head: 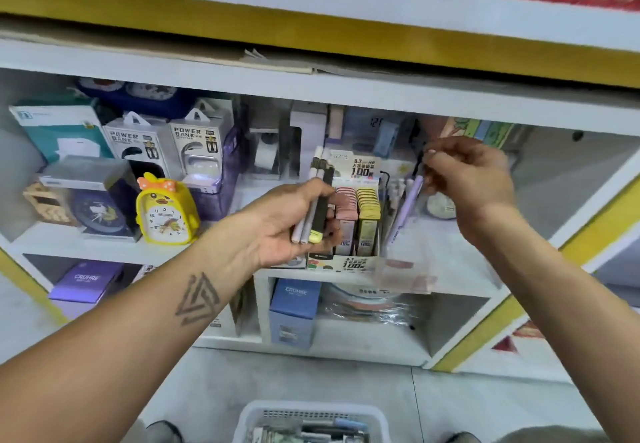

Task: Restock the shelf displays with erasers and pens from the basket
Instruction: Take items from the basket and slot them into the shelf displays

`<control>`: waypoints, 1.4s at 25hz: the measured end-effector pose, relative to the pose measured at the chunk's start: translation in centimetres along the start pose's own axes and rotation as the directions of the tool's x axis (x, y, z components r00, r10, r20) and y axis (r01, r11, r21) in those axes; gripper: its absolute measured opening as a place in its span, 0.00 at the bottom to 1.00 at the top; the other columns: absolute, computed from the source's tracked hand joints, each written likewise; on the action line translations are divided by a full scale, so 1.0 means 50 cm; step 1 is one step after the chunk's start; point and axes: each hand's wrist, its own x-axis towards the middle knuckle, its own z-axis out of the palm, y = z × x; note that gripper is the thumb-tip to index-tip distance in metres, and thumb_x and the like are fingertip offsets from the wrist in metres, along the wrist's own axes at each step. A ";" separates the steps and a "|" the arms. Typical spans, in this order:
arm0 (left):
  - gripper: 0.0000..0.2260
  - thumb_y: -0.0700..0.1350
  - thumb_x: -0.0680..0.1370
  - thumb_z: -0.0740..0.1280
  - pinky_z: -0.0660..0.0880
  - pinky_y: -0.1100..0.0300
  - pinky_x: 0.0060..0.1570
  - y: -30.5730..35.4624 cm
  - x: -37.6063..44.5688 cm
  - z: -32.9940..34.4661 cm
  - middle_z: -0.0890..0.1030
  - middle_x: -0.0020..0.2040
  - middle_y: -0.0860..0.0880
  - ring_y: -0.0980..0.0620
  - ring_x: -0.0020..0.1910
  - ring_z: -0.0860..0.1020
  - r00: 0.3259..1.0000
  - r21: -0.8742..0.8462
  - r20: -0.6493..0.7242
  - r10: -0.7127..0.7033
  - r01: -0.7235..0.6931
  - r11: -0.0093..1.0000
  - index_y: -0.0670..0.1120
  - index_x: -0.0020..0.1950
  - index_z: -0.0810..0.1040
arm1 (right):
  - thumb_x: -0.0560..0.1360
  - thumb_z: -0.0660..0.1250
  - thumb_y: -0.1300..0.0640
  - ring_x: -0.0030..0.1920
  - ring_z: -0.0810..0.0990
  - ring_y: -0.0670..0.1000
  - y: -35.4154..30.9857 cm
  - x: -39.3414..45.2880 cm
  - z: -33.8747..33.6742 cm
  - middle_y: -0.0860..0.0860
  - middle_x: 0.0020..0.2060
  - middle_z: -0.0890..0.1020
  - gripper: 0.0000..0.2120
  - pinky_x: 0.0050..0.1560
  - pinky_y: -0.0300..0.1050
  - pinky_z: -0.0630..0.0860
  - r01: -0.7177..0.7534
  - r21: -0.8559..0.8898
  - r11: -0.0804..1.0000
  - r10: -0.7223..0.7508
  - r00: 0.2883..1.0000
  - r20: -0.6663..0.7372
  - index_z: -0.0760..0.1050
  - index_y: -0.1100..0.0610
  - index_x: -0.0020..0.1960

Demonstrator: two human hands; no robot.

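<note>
My left hand (294, 220) grips a small bundle of pens (317, 200), white ones and a dark one with a yellow end, upright in front of the middle shelf. My right hand (464, 172) pinches the top of a lilac pen (407, 203) whose lower end stands in a clear plastic holder (405, 262) on the shelf. To the left of that holder sits a display box (356, 224) with rows of pink and yellow lead cases. A white basket (311, 422) with more stationery stands on the floor below, at the bottom edge.
On the left of the shelf (460, 272) are a yellow duck alarm clock (166, 214), power bank boxes (166, 148) and a blue clock. Purple and blue boxes (294, 311) fill the compartments below. A yellow-edged board runs overhead.
</note>
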 end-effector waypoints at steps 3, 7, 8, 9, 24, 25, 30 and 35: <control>0.08 0.43 0.79 0.65 0.77 0.56 0.30 -0.010 0.019 0.032 0.76 0.33 0.45 0.48 0.31 0.75 0.998 0.066 0.027 0.049 -0.051 0.997 0.39 0.53 0.79 | 0.76 0.70 0.64 0.36 0.82 0.57 0.027 0.010 -0.051 0.53 0.35 0.81 0.06 0.41 0.54 0.81 0.215 -0.381 0.899 -0.215 0.976 0.044 0.78 0.55 0.48; 0.05 0.38 0.79 0.64 0.66 0.63 0.20 -0.028 0.043 0.067 0.74 0.32 0.42 0.47 0.27 0.73 0.995 0.086 0.041 0.092 -0.095 0.992 0.40 0.44 0.71 | 0.77 0.71 0.60 0.43 0.83 0.55 0.065 0.002 -0.062 0.53 0.40 0.84 0.04 0.46 0.51 0.80 0.334 -0.628 0.703 -0.279 0.942 0.189 0.78 0.56 0.51; 0.06 0.38 0.79 0.63 0.65 0.64 0.19 -0.033 0.049 0.074 0.74 0.32 0.41 0.47 0.27 0.73 0.995 0.086 0.041 0.096 -0.099 0.991 0.40 0.43 0.70 | 0.77 0.71 0.60 0.43 0.83 0.54 0.072 0.001 -0.062 0.52 0.41 0.84 0.04 0.44 0.47 0.78 0.343 -0.640 0.687 -0.277 0.939 0.205 0.78 0.56 0.50; 0.05 0.38 0.79 0.63 0.66 0.63 0.20 -0.038 0.055 0.080 0.75 0.32 0.40 0.46 0.28 0.74 0.994 0.088 0.046 0.101 -0.104 0.991 0.40 0.43 0.71 | 0.77 0.71 0.60 0.42 0.82 0.52 0.077 0.000 -0.061 0.51 0.40 0.83 0.03 0.42 0.43 0.75 0.355 -0.650 0.673 -0.284 0.934 0.216 0.78 0.56 0.50; 0.09 0.41 0.81 0.64 0.74 0.59 0.29 -0.050 0.066 0.083 0.83 0.42 0.39 0.46 0.32 0.78 0.984 0.146 -0.006 0.179 -0.177 0.973 0.38 0.58 0.77 | 0.78 0.70 0.58 0.42 0.81 0.54 0.087 -0.007 -0.056 0.50 0.38 0.83 0.03 0.43 0.51 0.78 0.383 -0.662 0.644 -0.228 0.922 0.312 0.77 0.55 0.48; 0.10 0.42 0.81 0.64 0.75 0.59 0.30 -0.049 0.066 0.081 0.84 0.43 0.39 0.46 0.33 0.79 0.984 0.143 -0.004 0.179 -0.176 0.974 0.38 0.59 0.78 | 0.78 0.69 0.58 0.42 0.81 0.55 0.089 -0.005 -0.057 0.51 0.37 0.82 0.02 0.42 0.50 0.77 0.367 -0.677 0.638 -0.218 0.929 0.299 0.77 0.55 0.48; 0.11 0.43 0.82 0.63 0.76 0.57 0.35 -0.045 0.061 0.075 0.84 0.47 0.38 0.45 0.37 0.81 0.985 0.127 0.021 0.169 -0.170 0.977 0.39 0.61 0.77 | 0.80 0.65 0.58 0.47 0.80 0.56 0.082 -0.004 -0.048 0.55 0.48 0.83 0.09 0.51 0.50 0.77 0.440 -0.740 0.509 -0.245 0.898 0.365 0.84 0.58 0.54; 0.08 0.43 0.81 0.65 0.77 0.59 0.29 -0.040 0.053 0.067 0.85 0.47 0.39 0.45 0.36 0.82 0.982 0.114 0.003 0.190 -0.189 0.975 0.42 0.56 0.80 | 0.77 0.71 0.49 0.31 0.79 0.51 0.029 -0.042 0.021 0.53 0.36 0.85 0.08 0.28 0.43 0.73 -0.008 -0.163 0.987 0.071 0.922 0.380 0.83 0.52 0.49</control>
